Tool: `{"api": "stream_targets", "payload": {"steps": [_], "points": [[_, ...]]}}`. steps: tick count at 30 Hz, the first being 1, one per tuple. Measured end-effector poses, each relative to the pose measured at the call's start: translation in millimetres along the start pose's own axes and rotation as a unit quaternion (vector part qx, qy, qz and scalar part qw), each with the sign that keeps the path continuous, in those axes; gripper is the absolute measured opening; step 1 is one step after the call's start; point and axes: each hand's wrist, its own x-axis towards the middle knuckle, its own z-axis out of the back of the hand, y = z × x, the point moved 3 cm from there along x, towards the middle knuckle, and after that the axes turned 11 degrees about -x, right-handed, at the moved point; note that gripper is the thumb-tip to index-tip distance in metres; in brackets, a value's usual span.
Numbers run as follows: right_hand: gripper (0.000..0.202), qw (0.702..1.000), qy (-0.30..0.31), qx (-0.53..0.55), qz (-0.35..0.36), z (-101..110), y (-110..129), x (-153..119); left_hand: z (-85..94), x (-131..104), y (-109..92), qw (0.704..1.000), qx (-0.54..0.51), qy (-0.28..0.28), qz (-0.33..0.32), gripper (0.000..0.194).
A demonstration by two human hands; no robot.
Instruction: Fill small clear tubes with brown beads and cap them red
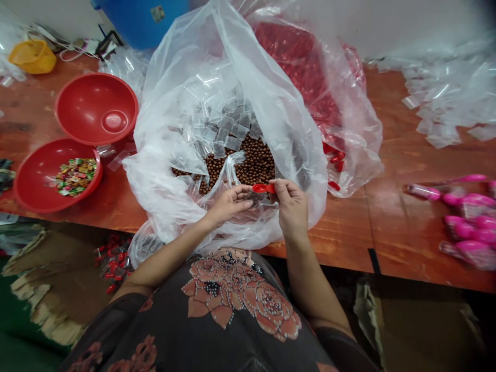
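Note:
Over the mouth of a large clear plastic bag (155, 175), my hands are close together. My right hand (292, 206) pinches a small red plastic piece (260, 188) with a rounded, cap-like end pointing left. My left hand (230, 202) has its fingertips closed at the left end of that piece; what lies between them is too small to make out. Below and beyond, the bag holds many small brown balls (258, 157) and a heap of small clear plastic boxes (220, 132).
Two red bowls stand left, one (96, 106) behind another (29, 178) with wrapped candies (75, 175). Beyond the bag is a second bag of red pieces (298, 67). Clear pieces (445, 103) and pink plastic items (473, 222) lie right. Red-capped containers (114, 263) sit below the table edge.

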Motion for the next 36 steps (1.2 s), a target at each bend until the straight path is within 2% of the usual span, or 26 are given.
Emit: {"api": "stream_targets", "payload": {"steps": [3, 7, 9, 12, 14, 17, 21, 27, 32, 36], "points": [[0.03, 0.987, -0.008, -0.138, 0.082, -4.1, 8.8, -4.0, -1.2, 1.7, 1.3, 0.996, 0.07, 0.001, -0.048, 0.033], [0.029, 0.946, -0.022, -0.267, 0.184, -5.7, 13.4, -6.3, -0.8, 2.8, 3.9, 0.997, 0.063, 0.003, -0.051, 0.037], [0.029, 0.931, 0.006, -0.291, 0.222, -5.5, 12.3, -5.0, 1.6, 2.5, 5.0, 0.999, 0.034, -0.016, -0.037, 0.04], [0.041, 0.914, 0.09, -0.295, 0.263, -4.0, 10.2, -2.2, 4.4, 0.8, 4.9, 0.999, -0.012, -0.04, -0.006, 0.043], [0.043, 0.909, 0.121, -0.292, 0.27, -0.5, 10.8, -0.5, 4.3, -0.6, 3.1, 0.998, -0.035, -0.046, 0.014, 0.044], [0.04, 0.907, 0.136, -0.291, 0.271, 4.6, 15.6, 1.3, 2.0, -2.5, -1.1, 0.997, -0.052, -0.051, 0.04, 0.042], [0.039, 0.897, 0.15, -0.307, 0.281, 5.4, 23.0, 1.5, -1.6, -4.1, -5.9, 0.996, -0.057, -0.056, 0.036, 0.038], [0.034, 0.915, 0.116, -0.258, 0.288, 7.0, 24.8, 0.5, -2.1, -5.5, -7.9, 0.998, -0.037, -0.047, 0.008, 0.039], [0.035, 0.917, 0.105, -0.239, 0.302, 9.4, 24.1, -2.1, -2.9, -7.4, -14.2, 0.999, -0.006, -0.036, 0.001, 0.04], [0.033, 0.936, 0.08, -0.206, 0.275, 11.0, 22.2, -5.7, -6.3, -8.2, -19.8, 1.0, 0.013, -0.016, -0.007, 0.038]]}}
